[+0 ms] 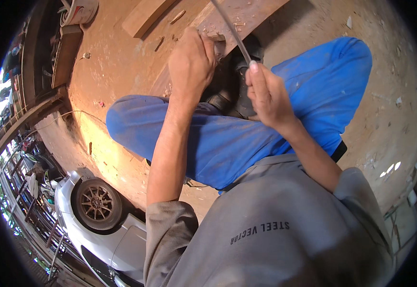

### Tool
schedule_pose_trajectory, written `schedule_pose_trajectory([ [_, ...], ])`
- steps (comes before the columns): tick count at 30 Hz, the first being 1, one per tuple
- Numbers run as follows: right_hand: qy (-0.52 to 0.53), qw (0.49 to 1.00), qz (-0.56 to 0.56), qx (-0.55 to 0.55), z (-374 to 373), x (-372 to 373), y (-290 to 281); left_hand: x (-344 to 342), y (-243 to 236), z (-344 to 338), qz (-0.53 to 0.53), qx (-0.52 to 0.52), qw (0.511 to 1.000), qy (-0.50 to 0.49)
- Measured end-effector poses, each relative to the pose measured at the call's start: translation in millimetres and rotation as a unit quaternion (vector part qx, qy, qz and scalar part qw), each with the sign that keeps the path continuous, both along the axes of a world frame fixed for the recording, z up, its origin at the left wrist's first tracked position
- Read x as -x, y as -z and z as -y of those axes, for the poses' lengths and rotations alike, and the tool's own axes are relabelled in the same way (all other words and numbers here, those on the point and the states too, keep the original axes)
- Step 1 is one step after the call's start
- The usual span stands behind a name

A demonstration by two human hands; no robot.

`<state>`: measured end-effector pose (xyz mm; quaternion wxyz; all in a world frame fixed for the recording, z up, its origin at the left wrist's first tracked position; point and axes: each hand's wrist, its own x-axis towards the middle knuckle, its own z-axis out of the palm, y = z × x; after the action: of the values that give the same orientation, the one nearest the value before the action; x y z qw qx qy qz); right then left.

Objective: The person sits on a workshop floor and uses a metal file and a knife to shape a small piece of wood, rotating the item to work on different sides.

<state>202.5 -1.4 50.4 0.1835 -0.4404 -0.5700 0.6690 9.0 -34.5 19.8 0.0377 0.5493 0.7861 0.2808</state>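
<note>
My right hand (269, 93) is closed round the lower end of a long, thin grey metal rod (232, 29), thumb pressed along it. The rod slants up and left past the upper edge, so its far end is out of view. My left hand (192, 62) is curled with its knuckles up, resting at a wooden plank (254, 21). What its fingers hold is hidden; a small piece of wood (215, 37) shows beside them. Wood chips lie scattered on the plank near both hands.
My crossed legs in blue trousers (309, 81) flank the plank. A wooden beam (147, 18) lies on the brown floor (122, 62) beyond my left hand. A white bucket (79, 12) stands far left. A silver car (127, 244) is parked at the lower left.
</note>
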Motion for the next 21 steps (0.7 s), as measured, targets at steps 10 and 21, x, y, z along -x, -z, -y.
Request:
schedule_pose_trajectory([
  [10,-0.107,0.982,0.148,-0.053,-2,-11,29,-2,-7,-7,0.013,0.027,0.999,-0.012],
  [21,-0.042,0.945,-0.025,0.323,-44,0,-48,1,14,5,0.030,0.079,0.996,-0.007],
])
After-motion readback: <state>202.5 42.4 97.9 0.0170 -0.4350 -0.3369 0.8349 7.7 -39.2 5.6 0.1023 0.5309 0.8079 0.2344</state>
